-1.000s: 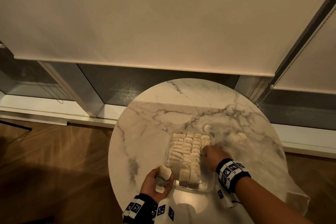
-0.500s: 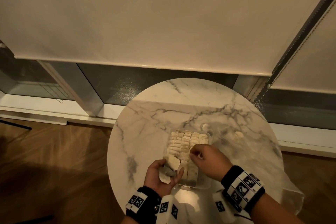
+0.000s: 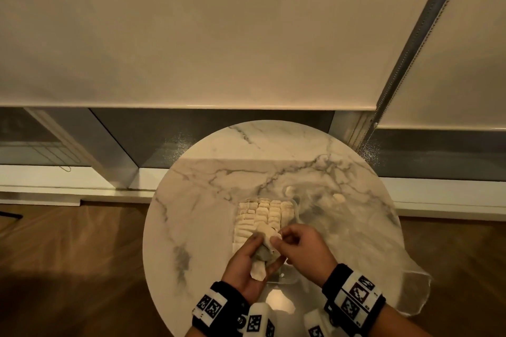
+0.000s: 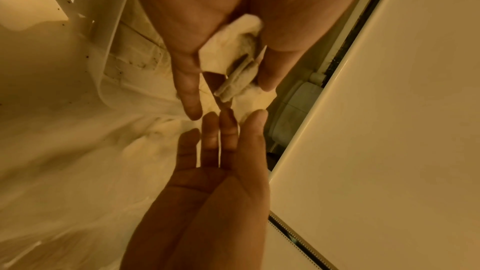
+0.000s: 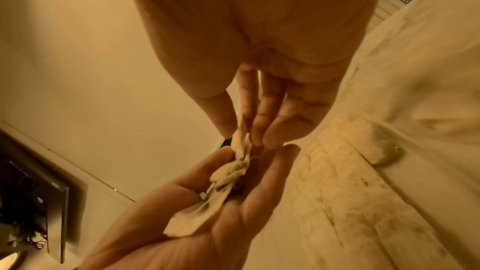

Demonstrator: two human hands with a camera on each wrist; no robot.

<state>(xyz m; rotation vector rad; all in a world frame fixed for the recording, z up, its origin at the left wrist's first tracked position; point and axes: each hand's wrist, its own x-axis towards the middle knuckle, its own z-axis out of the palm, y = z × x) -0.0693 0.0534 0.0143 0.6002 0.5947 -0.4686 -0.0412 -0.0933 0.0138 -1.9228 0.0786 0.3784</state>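
A clear plastic tray [image 3: 286, 279] on the round marble table [image 3: 208, 200] holds rows of pale tea bags [image 3: 260, 217]. My left hand [image 3: 246, 261] is palm up over the tray's near end, its thumb and fingers cupped round a few tea bags [image 3: 260, 260] [image 4: 231, 59]. My right hand [image 3: 280, 238] meets it from the right. In the right wrist view its thumb and fingers pinch one tea bag [image 5: 241, 132] by its edge, touching the bunch in the left palm [image 5: 207, 202].
Two loose tea bags [image 3: 289, 190] [image 3: 339, 198] lie on the table beyond the tray. A sheet of clear plastic film [image 3: 410, 282] spreads over the table's right side and hangs past its edge. Roller blinds and a window sill stand behind; wooden floor lies around.
My right hand left the far rows of the tray and came back toward me with a tea bag. My left hand shifted right and up to meet it.
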